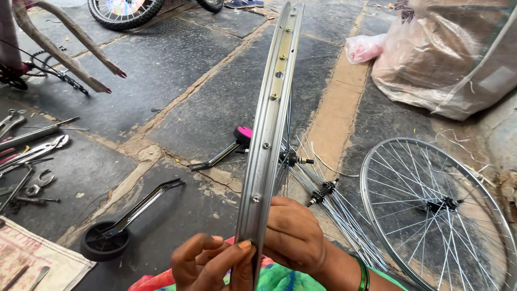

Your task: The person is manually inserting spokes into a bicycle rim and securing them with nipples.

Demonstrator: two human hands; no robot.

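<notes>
- A person's left hand (212, 264), low in the frame, has thumb and fingertips pinched against the near edge of a bare silver metal bicycle wheel rim (269, 129), fingers curled and not spread.
- The right hand (293, 234), a green bangle (363, 274) at its wrist, is cupped loosely around the rim's right side, just above the left hand; whether the palm grips tight cannot be told.
- The rim stands on edge between the two hands, seen edge-on, and runs up and away to the top of the frame; spoke holes and small fittings dot its inner channel.
- Bright multicoloured cloth (269, 277) lies under the hands.
- On the dark stone-slab floor (177, 75) to the left rests a black stabiliser wheel with a chromed bracket (121, 223); further left, spanners and pliers (29, 153) lie spread near a printed mat (32, 258).
- Just behind the rim lie a bundle of loose silver spokes with hubs (328, 196) and a second bracket with a pink-faced wheel (226, 151).
- To the right lies a complete spoked silver wheel (436, 207), flat on the floor.
- Farther back sit a pink plastic bag (363, 47), a large translucent plastic sack (447, 59) and, at top left, a tyred bicycle wheel (126, 11).
</notes>
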